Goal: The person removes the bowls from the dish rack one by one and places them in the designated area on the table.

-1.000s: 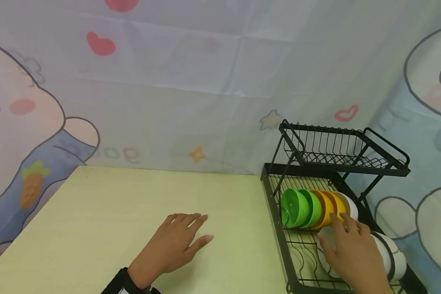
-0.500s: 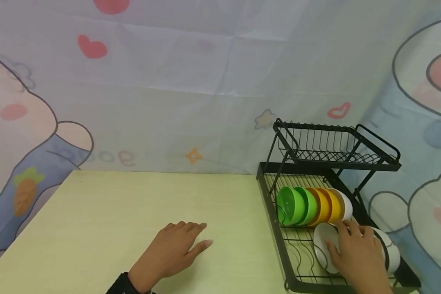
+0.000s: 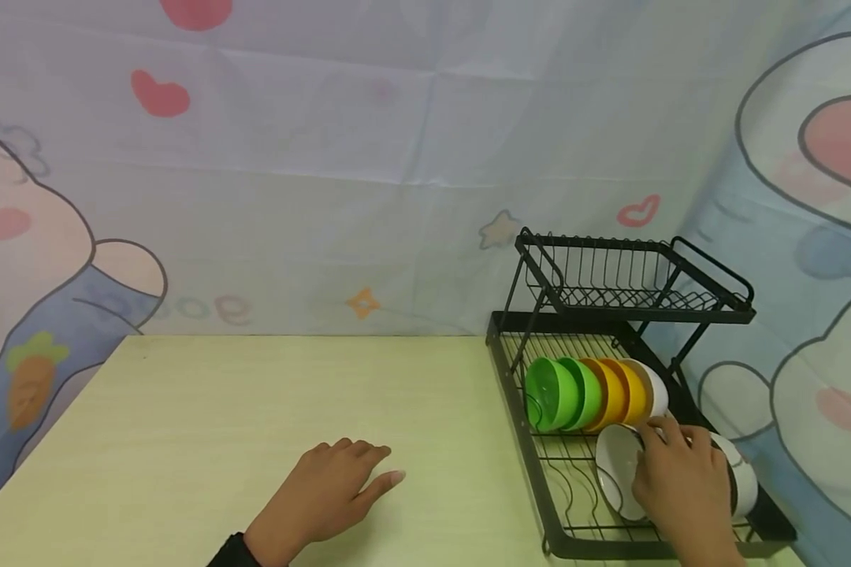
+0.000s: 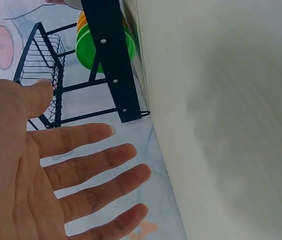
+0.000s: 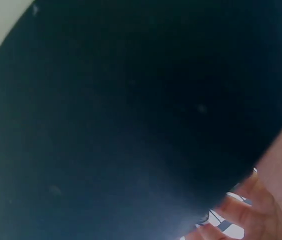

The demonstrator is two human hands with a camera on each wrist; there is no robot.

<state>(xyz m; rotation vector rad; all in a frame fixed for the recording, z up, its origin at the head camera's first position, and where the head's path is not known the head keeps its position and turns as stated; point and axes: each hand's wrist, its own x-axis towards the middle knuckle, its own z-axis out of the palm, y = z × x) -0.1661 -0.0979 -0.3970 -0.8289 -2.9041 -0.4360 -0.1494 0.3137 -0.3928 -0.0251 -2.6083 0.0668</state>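
My right hand (image 3: 684, 484) is at the front of the black dish rack, its fingers bent over the top edge of a white plate (image 3: 615, 472) standing on edge. The thumb is hidden in the head view. In the right wrist view, a large, round dark surface (image 5: 131, 120) fills most of the picture, with my fingers (image 5: 240, 210) at its lower right edge. Another white dish (image 3: 745, 480) with a dark band stands to the right of the hand. My left hand (image 3: 326, 492) hovers palm down over the table, fingers extended and holding nothing.
The two-tier rack (image 3: 539, 480) stands at the table's right side. Behind the plate, green bowls (image 3: 544, 394), yellow bowls (image 3: 631, 390) and a white bowl (image 3: 658, 390) stand in a row. The upper shelf (image 3: 631, 316) overhangs the back. A patterned cloth (image 3: 326, 157) hangs behind the table (image 3: 255, 409).
The fingers of my right hand have drawn in and closed at the plate's top edge. The left hand has barely moved. The head view has shifted slightly to the right.
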